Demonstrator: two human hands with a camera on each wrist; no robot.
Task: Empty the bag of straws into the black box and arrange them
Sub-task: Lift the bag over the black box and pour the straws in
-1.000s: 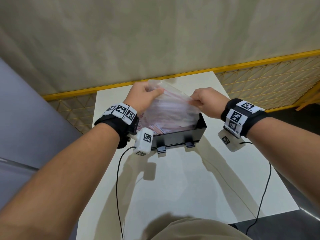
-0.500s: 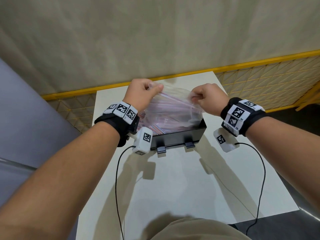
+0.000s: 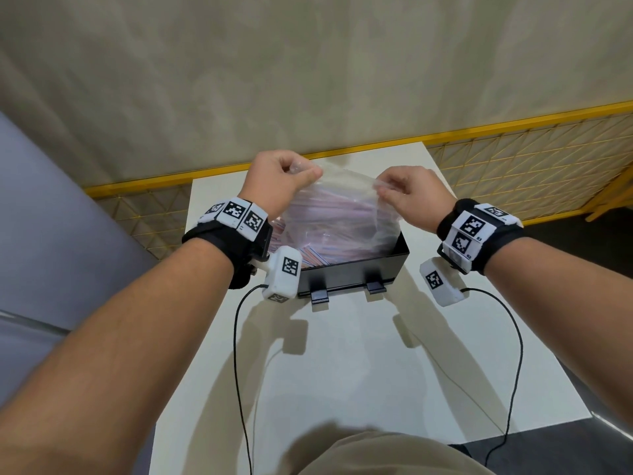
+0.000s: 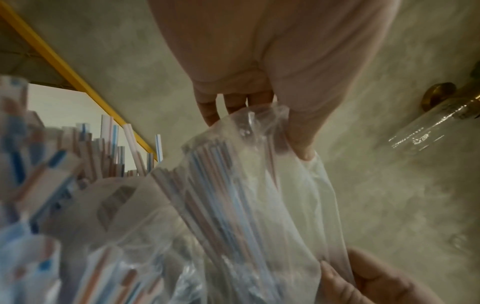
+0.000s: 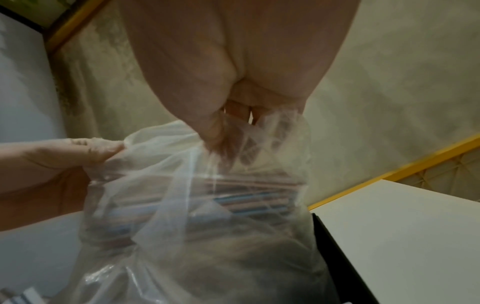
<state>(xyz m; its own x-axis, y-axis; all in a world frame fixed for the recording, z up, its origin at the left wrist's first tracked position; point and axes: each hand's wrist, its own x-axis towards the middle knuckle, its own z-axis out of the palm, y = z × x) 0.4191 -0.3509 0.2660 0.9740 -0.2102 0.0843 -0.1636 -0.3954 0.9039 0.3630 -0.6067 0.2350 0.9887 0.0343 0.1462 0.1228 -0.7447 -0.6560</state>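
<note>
A clear plastic bag [image 3: 339, 214] of striped straws hangs upside down over the black box [image 3: 352, 274] on the white table [image 3: 342, 365]. My left hand [image 3: 291, 181] pinches the bag's upper left corner, and my right hand [image 3: 394, 192] pinches its upper right corner. Straws [image 3: 315, 253] with red and blue stripes lie in the box under the bag. In the left wrist view my left hand [image 4: 262, 115] grips crumpled bag film [image 4: 272, 164], with loose straws [image 4: 109, 156] at the left. In the right wrist view my right hand [image 5: 233, 127] holds the bag [image 5: 207, 195] beside the box wall [image 5: 335, 246].
The box has two small clips [image 3: 375, 287] on its near wall. A yellow mesh fence [image 3: 513, 162] runs behind the table, below a pale wall. A grey panel [image 3: 58, 234] stands at the left. Wrist cables [image 3: 239, 371] trail over the near table surface.
Both hands have lifted the bag's top corners higher and a little farther from me, stretching the bag upward above the box. More straws lie in the box.
</note>
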